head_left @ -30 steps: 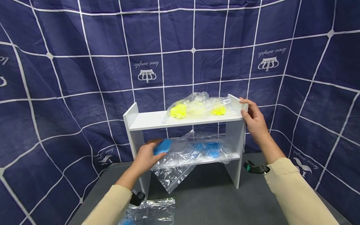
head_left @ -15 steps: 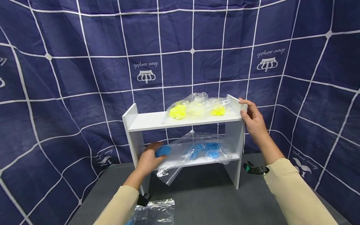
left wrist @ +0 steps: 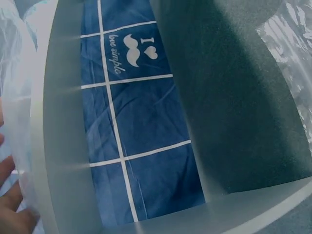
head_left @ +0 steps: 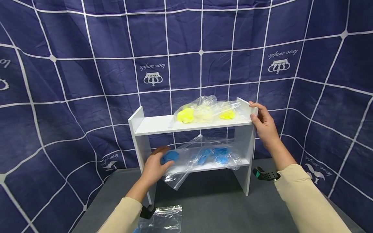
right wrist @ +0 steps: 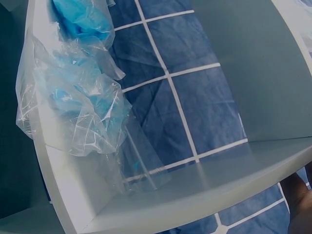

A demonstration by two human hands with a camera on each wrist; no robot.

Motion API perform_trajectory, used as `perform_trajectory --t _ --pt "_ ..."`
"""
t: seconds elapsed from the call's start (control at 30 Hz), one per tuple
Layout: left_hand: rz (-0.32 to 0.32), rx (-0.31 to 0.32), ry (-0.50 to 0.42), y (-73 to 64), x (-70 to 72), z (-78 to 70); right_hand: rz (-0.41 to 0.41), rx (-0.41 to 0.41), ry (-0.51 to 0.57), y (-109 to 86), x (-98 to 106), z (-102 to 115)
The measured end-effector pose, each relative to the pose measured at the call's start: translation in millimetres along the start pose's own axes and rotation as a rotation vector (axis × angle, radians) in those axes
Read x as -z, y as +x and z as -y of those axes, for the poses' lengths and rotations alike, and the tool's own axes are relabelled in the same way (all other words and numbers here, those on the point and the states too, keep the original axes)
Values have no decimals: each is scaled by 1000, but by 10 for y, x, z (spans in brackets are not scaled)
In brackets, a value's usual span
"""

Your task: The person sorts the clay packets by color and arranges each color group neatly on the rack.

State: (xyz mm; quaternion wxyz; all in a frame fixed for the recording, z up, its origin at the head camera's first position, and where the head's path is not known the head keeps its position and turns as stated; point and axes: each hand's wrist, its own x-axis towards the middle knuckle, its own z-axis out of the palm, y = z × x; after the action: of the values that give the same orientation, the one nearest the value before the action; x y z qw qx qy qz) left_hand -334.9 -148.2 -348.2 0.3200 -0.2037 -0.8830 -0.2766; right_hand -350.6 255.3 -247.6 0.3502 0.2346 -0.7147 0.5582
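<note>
A white two-tier shelf stands on the dark table. At the left end of its lower board, my left hand has thumb and fingers around a blue lump in a clear zip bag. The bag's zip corner hangs over the board's front edge. In the left wrist view, the fingertips show beside the clear plastic. My right hand grips the upper right side panel, thumb on its front edge. Farther right on the lower board lie blue pieces in clear plastic.
Clear bags with yellow lumps lie on the upper board. Another clear zip bag, with some blue in it, is flat on the table at the front left. A navy grid-patterned curtain hangs behind and at both sides.
My left hand has lowered the blue lump onto the lower board, and the bag's hanging corner has shifted up and flattened. The right hand has kept its hold on the side panel.
</note>
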Motion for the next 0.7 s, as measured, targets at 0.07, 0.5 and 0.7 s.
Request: perform_trajectory --t 0.07,0.5,0.7 --pt "-26 -27 -31 -37 32 -16 1 1 2 1 -1 -1" --pt "21 -200 -140 -552 547 -101 5 4 40 24 -1 -2" --pt "137 -251 -100 -871 781 -61 5 5 58 17 -7 -5"
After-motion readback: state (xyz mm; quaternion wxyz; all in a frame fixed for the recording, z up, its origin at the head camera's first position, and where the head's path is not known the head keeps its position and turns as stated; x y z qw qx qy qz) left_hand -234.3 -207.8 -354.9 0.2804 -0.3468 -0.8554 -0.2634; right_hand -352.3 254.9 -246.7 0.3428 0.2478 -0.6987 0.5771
